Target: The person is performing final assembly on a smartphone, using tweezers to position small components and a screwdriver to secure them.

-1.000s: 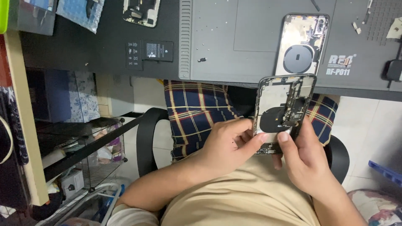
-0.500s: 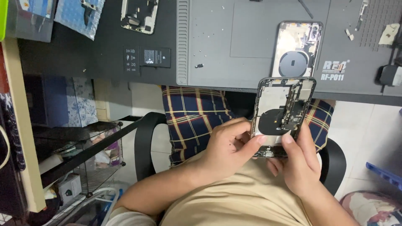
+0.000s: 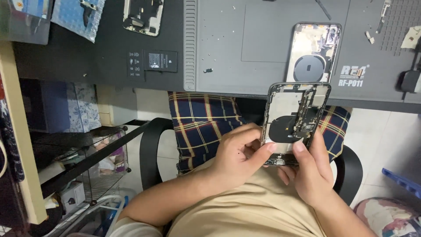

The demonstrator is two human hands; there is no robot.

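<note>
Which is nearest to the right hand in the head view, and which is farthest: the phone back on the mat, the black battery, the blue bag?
From the right hand:
1. Phone back, lying on the grey mat straight above the hand.
2. Black battery, on the dark desk surface, up and to the left.
3. Blue bag, at the top left corner of the desk, farthest.

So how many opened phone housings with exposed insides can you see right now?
3. One dark-framed open phone housing is held in both hands over the lap; one silver-edged phone back shell lies on the grey work mat; one partly cropped phone chassis sits at the top edge. Others may lie out of frame.
</note>
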